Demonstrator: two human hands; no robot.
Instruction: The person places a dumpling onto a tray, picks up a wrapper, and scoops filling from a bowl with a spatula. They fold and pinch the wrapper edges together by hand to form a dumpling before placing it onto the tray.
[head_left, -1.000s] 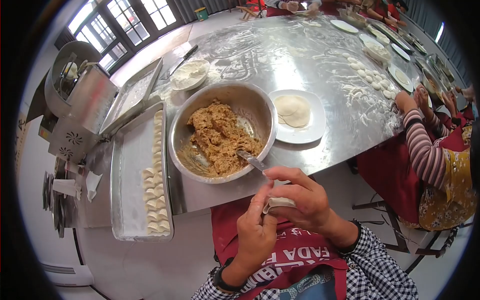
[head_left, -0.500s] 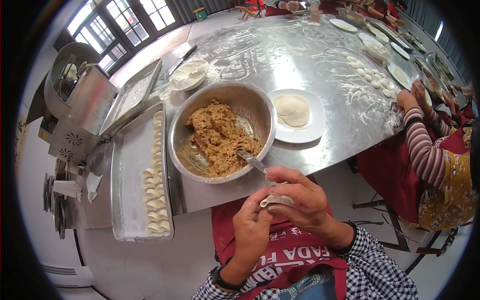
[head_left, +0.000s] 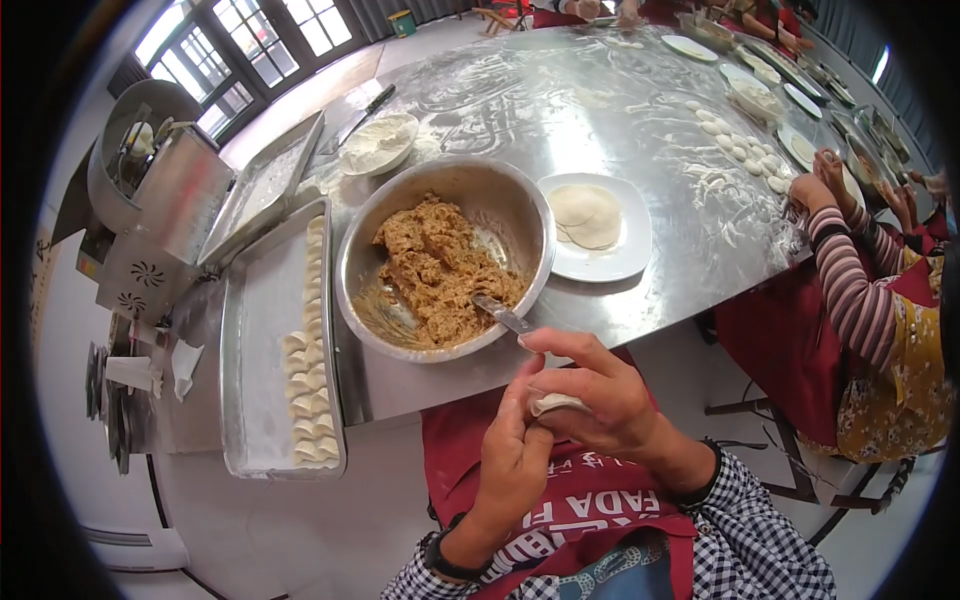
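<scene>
A folded dumpling [head_left: 560,403] is pinched between my two hands, in front of my red apron. My left hand [head_left: 513,445] closes on its left side, thumb and fingers pressed together. My right hand [head_left: 598,390] curls over it from the right and covers much of the dough. Just beyond my fingers is a steel bowl [head_left: 352,330] of brown minced filling [head_left: 440,265]. A flat metal spatula [head_left: 503,314] stands in the filling and crosses the rim; its near end is hidden by my right fingers. Beside the bowl, round dough wrappers [head_left: 585,217] lie on a white plate [head_left: 625,258].
Left of the bowl, a metal tray [head_left: 255,340] holds a row of finished dumplings [head_left: 313,400]. A bowl of flour [head_left: 378,143], a knife [head_left: 362,115] and a machine [head_left: 160,215] stand farther back. Dough pieces [head_left: 745,150] lie near a co-worker's hands [head_left: 820,185] at right.
My fingers have closed further around the dumpling, and less of it shows. My left fingertips have moved up against the right hand. The bowl, plate and tray stay in place.
</scene>
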